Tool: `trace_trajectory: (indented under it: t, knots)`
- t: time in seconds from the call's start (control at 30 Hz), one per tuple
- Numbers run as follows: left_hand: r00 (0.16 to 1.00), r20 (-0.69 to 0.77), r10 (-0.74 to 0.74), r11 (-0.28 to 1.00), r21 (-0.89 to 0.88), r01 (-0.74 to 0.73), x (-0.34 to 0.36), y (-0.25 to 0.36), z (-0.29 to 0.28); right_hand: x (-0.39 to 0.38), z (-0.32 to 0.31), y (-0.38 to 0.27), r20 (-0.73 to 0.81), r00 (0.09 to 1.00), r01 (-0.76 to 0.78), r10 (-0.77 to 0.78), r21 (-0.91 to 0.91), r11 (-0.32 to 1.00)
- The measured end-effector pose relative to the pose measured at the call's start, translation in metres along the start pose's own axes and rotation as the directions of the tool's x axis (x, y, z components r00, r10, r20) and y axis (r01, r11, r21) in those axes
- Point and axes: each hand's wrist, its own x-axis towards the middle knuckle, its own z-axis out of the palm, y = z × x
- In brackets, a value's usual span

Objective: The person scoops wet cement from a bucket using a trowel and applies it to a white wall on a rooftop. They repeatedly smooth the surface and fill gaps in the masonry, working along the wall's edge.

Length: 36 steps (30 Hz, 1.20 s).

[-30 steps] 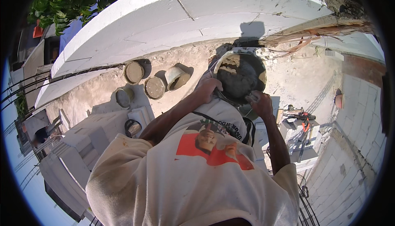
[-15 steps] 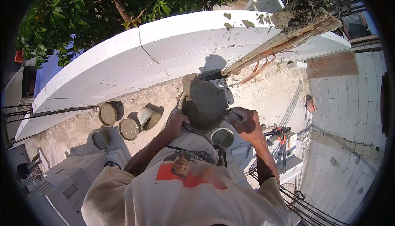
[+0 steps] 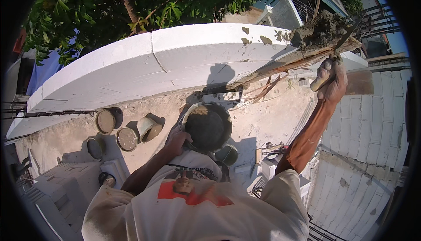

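Observation:
My left hand (image 3: 179, 139) is closed on the near-left rim of a round bucket (image 3: 229, 124), which I hold in front of my waist. Grey mortar (image 3: 206, 129) coats its inside. Out to the far right, my right hand (image 3: 334, 79) grips the handle of a trowel (image 3: 351, 34). The trowel's dark blade points away from me, against a heap of wet mortar (image 3: 322, 30). That heap lies at the upper end of a slanting wooden board (image 3: 263, 72), by the top of a white block wall (image 3: 197, 37).
Several mortar-caked buckets (image 3: 127, 139) are on the ground to the left. Stacked white blocks (image 3: 66, 182) stand at lower left. A dark bucket (image 3: 227, 154) sits below the held one. Steel rods (image 3: 372, 19) stick out at upper right, and a block wall (image 3: 364, 140) lies along the right.
My right hand has swung from the bucket up and right to the mortar heap with the trowel. The mortar lump seen over the bucket is gone from there. My left hand still holds the rim.

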Motion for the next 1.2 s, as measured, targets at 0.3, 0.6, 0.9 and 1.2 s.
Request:
trace_trajectory:
  t: [0.3, 0.6, 0.9, 1.2]
  knots:
    - [0.996, -0.091, 0.011, 0.989, 0.147, 0.003, -0.028, 0.085, 0.043, -0.182, 0.036, 0.072, 0.331, 0.835, 0.318, 0.44, -0.942, 0.106]
    - [1.0, -0.004, 0.02, 0.994, 0.109, -0.02, -0.035, 0.102, 0.059, -0.281, -0.013, 0.257, 0.405, 0.641, 0.464, 0.652, -0.881, 0.091]
    - [0.919, 0.208, 0.336, 0.897, 0.226, -0.38, -0.028, 0.069, 0.034, -0.297, 0.011, 0.243, 0.3, 0.559, 0.279, 0.773, -0.946, 0.166]
    - [0.99, 0.058, 0.129, 0.946, 0.293, -0.141, -0.036, 0.092, 0.045, -0.324, 0.001, 0.228, 0.171, 0.599, -0.073, 0.782, -0.961, 0.267]
